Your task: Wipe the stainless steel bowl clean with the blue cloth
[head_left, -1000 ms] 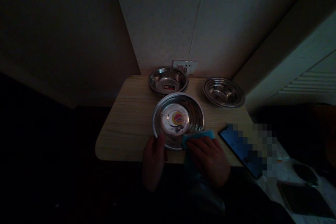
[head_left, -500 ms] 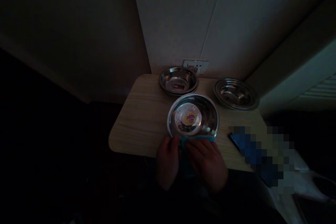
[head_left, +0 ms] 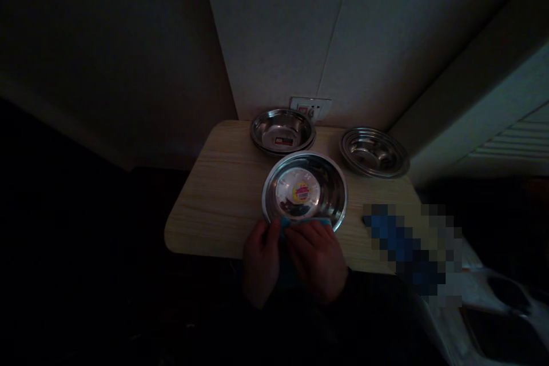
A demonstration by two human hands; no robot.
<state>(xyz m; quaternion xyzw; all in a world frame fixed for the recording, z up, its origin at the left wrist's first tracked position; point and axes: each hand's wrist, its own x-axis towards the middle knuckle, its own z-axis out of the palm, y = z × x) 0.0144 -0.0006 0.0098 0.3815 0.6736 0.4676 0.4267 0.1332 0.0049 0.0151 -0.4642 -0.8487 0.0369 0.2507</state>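
A shiny steel basin (head_left: 334, 206) with a round yellow and pink sticker on its bottom stands tilted at the table's near edge. My left hand (head_left: 261, 260) grips its near-left rim, thumb on the inside. My right hand (head_left: 317, 257) presses a blue cloth (head_left: 306, 221) over the near rim, just right of the left hand. Much of the cloth is hidden under the fingers and hangs below in the dark. Behind the basin sit stacked steel bowls (head_left: 282, 128), the top one bearing a dark label. More nested steel bowls (head_left: 373, 151) rest at the back right.
The small wooden table (head_left: 201, 206) stands against a pale wall with a socket (head_left: 311, 107). A phone (head_left: 398, 246), partly blurred out, lies at the table's right edge. Beyond it, a pale surface holds a dark flat object (head_left: 501, 334).
My right hand has slid the cloth leftward along the near rim, closer to my left hand. The left hand keeps its hold on the basin. The camera view has shifted a little.
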